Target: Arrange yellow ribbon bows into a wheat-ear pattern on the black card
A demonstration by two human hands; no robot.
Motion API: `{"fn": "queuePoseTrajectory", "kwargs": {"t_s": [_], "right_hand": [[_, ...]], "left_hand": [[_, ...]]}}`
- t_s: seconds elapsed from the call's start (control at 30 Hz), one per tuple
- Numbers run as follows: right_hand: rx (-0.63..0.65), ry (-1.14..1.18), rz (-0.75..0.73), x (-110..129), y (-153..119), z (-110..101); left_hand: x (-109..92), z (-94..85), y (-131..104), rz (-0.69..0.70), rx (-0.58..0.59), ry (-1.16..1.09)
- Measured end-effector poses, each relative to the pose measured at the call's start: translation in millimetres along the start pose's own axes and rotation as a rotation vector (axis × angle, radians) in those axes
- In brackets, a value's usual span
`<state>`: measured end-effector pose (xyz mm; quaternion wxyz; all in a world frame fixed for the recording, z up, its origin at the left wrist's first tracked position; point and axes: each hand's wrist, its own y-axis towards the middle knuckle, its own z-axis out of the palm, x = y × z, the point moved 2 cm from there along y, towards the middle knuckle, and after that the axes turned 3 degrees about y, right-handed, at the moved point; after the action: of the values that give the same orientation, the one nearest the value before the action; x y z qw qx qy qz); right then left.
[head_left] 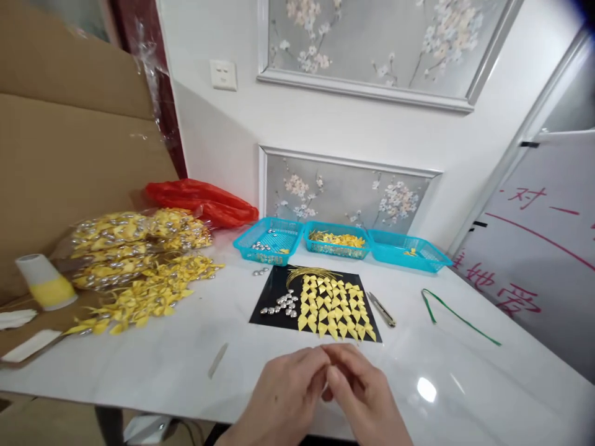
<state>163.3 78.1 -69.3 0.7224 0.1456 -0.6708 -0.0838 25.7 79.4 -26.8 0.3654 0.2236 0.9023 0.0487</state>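
Note:
My left hand [289,391] and my right hand [360,385] meet at the front edge of the white table, fingertips together. Both are closed, with fingers curled inward; anything between them is hidden. Just beyond them lies a black mat [272,286]. Rows of small yellow folded ribbon pieces [335,310] cover its right part. On its left sit several shiny silver beads [283,302], and a bundle of thin gold wires [309,272] lies along its top. A utility knife [382,311] rests right of the mat.
Three blue baskets [297,251] stand along the wall, holding beads and yellow pieces. Finished-looking yellow strands [144,297] and filled plastic bags [116,238] pile up at left, near a red bag [204,201] and a yarn cone [45,284]. A green ribbon [460,316] lies right.

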Motion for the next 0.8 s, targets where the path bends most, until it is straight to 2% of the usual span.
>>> {"fn": "queuePoseTrajectory", "kwargs": {"t_s": [0.1, 0.23, 0.33, 0.47, 0.8], "right_hand": [[0.113, -0.112, 0.009, -0.7, -0.3, -1.4], [0.061, -0.234, -0.064, -1.8, -1.4, -22.6], [0.036, -0.250, -0.082, -0.2, -4.0, -27.9], [0.015, -0.263, -0.053, 1.2, -8.5, -24.9], [0.000, -0.289, 0.018, -5.7, -19.3, -10.9]], "left_hand": [[1.7, 4.0, -2.1, -0.020, 0.005, 0.004], [9.9, 2.1, -4.9, -0.055, 0.014, -0.031], [12.3, -0.9, -5.7, -0.096, -0.003, -0.081], [15.3, -5.4, -8.0, -0.149, -0.017, -0.153], [19.4, -15.1, -23.3, -0.171, -0.116, -0.221]]}}
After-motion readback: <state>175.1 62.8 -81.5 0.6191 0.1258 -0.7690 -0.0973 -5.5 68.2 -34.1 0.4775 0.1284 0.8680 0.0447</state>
